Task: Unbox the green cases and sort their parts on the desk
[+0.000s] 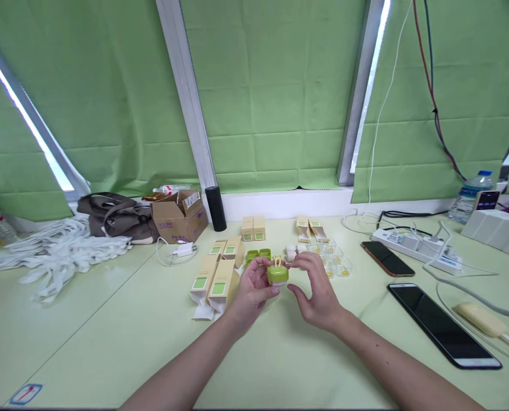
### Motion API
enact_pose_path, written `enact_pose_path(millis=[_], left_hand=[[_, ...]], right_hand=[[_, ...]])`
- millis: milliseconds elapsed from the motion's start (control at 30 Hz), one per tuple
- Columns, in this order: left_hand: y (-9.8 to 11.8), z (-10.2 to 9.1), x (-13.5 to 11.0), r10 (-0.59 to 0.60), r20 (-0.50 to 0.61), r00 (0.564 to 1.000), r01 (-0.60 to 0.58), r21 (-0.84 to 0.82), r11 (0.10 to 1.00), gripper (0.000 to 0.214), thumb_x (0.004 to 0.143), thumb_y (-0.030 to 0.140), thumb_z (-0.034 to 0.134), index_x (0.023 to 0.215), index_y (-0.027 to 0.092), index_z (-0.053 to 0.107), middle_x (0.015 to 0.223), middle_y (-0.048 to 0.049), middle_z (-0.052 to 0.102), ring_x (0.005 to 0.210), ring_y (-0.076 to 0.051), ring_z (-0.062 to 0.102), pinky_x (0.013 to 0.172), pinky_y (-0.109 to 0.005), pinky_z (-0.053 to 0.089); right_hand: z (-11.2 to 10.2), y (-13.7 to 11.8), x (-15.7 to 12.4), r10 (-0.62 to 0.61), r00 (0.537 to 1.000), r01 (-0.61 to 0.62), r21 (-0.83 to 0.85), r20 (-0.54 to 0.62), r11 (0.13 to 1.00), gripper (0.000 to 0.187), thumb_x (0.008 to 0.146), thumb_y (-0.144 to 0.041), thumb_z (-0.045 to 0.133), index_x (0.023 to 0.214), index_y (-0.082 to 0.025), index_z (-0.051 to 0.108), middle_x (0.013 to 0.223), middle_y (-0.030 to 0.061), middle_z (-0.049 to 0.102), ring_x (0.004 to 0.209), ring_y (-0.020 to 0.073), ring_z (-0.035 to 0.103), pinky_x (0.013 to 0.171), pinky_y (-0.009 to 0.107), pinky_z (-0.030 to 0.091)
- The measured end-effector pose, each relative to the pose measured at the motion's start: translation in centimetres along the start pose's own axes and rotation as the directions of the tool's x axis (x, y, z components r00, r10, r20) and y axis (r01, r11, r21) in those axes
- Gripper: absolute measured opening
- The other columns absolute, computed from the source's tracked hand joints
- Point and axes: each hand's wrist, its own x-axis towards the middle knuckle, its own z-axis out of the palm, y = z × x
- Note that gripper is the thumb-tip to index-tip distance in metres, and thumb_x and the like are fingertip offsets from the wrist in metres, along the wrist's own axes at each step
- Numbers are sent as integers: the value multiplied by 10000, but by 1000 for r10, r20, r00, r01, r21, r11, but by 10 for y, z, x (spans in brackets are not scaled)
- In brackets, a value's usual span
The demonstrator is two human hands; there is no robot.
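My left hand (254, 286) is closed around a small green case (277, 275) with a pale yellow loop on top and a whitish underside. To its right, my right hand (316, 291) has its thumb and fingers apart and holds nothing; the fingertips come close to the case, and I cannot tell if they touch it. Behind my hands lie green square containers (258, 254), small white pieces (292, 251) and several clear cups with yellow centres (335, 262). Left of my left hand, several cream boxes (223, 281) with green labels lie with white flaps sticking out.
More cream boxes stand at the back (253, 228) and back right (309, 228). On the right are two phones (443, 325) (387, 258), a power strip (417, 250) and cables. White straps (74, 245), a bag (117, 216), a carton (180, 217) and a black cylinder (215, 209) stand left.
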Motion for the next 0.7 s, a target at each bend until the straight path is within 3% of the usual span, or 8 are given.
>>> enact_pose_path(millis=[200,433,533,700], left_hand=[[-6,-2,1,-3,-19,1000,3,9,1000,580,630,168,973,1005,228,536,1043,-30,731,899,-157,706,797,-259,515],[-13,-3,4,-31,-90,995,50,221,974,644,579,376,1018,913,223,488,698,20,711,653,-143,670,649,-232,472],[-11,0,1,26,-67,997,-6,281,960,589,694,481,946,995,224,510,716,-2,725,680,-167,693,678,-254,488],[-14,-2,-4,86,-19,996,-67,464,883,436,943,522,708,1205,218,537,922,-76,779,921,-231,750,904,-368,562]], right_hand=[[5,-1,-2,-129,991,131,-64,24,989,473,896,-96,624,1321,-260,497,1202,139,569,1136,322,592,907,527,574],[5,-6,2,-198,979,203,-189,44,961,432,945,-85,579,1348,-237,546,1142,141,619,1074,309,613,862,489,579],[5,-5,3,-206,978,207,-213,27,955,452,959,-96,601,1389,-228,553,1128,147,640,1056,306,624,851,471,575],[5,2,2,-193,981,193,-264,26,945,413,982,-125,608,1380,-231,581,1108,141,658,1005,288,637,802,435,569]])
